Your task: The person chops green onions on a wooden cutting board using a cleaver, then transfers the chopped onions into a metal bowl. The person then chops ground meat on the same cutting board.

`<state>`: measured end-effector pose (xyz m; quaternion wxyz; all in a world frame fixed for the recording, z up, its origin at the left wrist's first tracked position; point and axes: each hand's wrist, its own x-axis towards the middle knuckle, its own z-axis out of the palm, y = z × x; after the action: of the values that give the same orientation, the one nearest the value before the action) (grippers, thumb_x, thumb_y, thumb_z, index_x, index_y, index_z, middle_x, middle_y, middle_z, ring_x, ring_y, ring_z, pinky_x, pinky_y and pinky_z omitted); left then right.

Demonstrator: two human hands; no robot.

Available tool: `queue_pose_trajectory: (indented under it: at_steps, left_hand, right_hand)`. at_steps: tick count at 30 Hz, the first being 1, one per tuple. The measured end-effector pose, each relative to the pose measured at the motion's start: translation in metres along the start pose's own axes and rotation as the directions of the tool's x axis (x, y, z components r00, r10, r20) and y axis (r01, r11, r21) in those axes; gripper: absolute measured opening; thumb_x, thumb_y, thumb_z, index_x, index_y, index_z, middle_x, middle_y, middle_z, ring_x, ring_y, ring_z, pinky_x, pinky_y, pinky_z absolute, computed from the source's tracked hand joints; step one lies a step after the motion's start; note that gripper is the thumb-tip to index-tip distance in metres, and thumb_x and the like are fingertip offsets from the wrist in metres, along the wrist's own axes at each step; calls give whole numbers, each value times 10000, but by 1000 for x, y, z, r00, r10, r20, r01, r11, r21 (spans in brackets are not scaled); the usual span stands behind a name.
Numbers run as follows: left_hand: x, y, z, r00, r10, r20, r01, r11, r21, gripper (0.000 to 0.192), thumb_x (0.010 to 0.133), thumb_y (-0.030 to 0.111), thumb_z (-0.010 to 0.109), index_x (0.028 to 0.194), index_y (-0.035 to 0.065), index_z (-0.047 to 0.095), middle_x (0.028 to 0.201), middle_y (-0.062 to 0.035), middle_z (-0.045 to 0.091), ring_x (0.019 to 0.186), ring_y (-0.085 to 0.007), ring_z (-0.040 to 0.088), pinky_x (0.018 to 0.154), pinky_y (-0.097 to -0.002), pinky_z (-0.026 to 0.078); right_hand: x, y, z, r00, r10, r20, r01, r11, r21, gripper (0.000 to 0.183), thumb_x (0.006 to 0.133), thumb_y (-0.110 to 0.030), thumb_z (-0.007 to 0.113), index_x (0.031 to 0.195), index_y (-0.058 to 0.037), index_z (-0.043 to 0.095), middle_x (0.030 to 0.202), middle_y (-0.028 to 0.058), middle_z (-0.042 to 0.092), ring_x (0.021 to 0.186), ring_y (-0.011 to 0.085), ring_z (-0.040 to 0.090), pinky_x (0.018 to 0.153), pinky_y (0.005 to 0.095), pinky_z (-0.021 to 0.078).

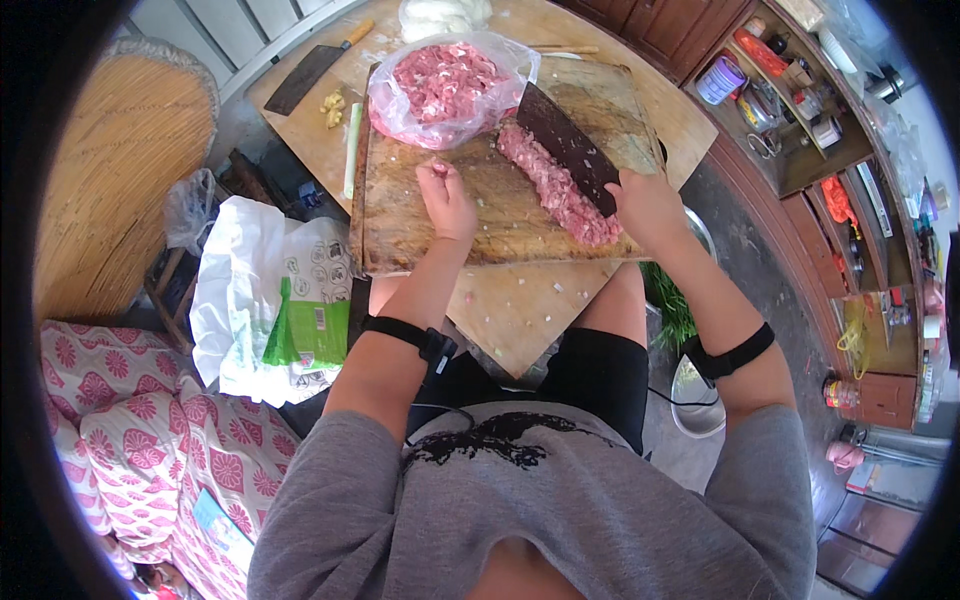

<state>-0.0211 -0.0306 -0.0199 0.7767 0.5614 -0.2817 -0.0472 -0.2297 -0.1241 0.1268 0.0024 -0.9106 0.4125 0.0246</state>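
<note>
My right hand grips a dark-bladed cleaver near its handle, which the hand mostly hides. The broad blade slants along the far right side of a strip of minced meat. Under the meat is a worn wooden chopping board. My left hand is curled above the board's left part, fingers closed, apart from the strip. Whether something tiny sits inside the fingers is hidden. Just beyond that hand, a clear plastic bag lies opened around a mound of chopped meat.
On the wooden table lie a second cleaver, ginger pieces, a scallion stalk and a pale mass in plastic. Green leafy vegetables and a metal basin are low right. A white-green bag stands left.
</note>
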Motion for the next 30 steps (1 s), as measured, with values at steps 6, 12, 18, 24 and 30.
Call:
queue_pose_trajectory:
  at_steps: [6, 12, 18, 24, 30]
  left_hand:
    - [1, 5, -2, 999, -30, 37, 25, 990, 136, 33, 884, 29, 401, 901, 36, 374, 837, -56, 416, 749, -126, 396, 709, -263, 367]
    - [2, -5, 1, 998, -31, 59, 25, 995, 97, 45, 879, 57, 423, 892, 26, 392, 818, -85, 431, 754, -172, 421, 724, -296, 379]
    - [0, -3, -4, 998, -17, 60, 6, 982, 191, 62, 874, 67, 436, 888, 15, 405, 806, -102, 443, 755, -197, 436, 729, -308, 388]
    - [3, -3, -2, 998, 11, 63, -21, 987, 162, 41, 863, 40, 433, 887, 16, 411, 797, -100, 442, 730, -191, 437, 706, -307, 392]
    - [3, -16, 1, 995, 41, 90, -54, 987, 154, 48, 833, 8, 438, 875, 13, 416, 785, -96, 443, 710, -191, 436, 686, -305, 394]
  right_hand:
    - [-2, -3, -43, 992, -19, -123, 24, 999, 39, 263, 887, -288, 498, 868, -38, 580, 756, 190, 626, 734, 357, 619, 644, 457, 492]
    - [4, 3, 0, 989, -84, -124, 97, 990, 101, 292, 879, -308, 519, 804, -27, 545, 691, 206, 596, 724, 401, 598, 641, 485, 479]
    - [-6, -16, -20, 990, -59, -129, 69, 995, 76, 266, 884, -271, 499, 849, -29, 605, 775, 191, 631, 760, 349, 626, 663, 472, 484]
    - [-6, -16, -38, 995, -79, -59, 83, 995, 60, 283, 867, -307, 537, 853, -25, 545, 686, 198, 601, 695, 380, 609, 603, 484, 480]
    - [5, 6, 2, 987, -146, -62, 147, 989, 8, 274, 873, -305, 529, 843, -32, 535, 670, 191, 595, 668, 383, 601, 585, 477, 480]
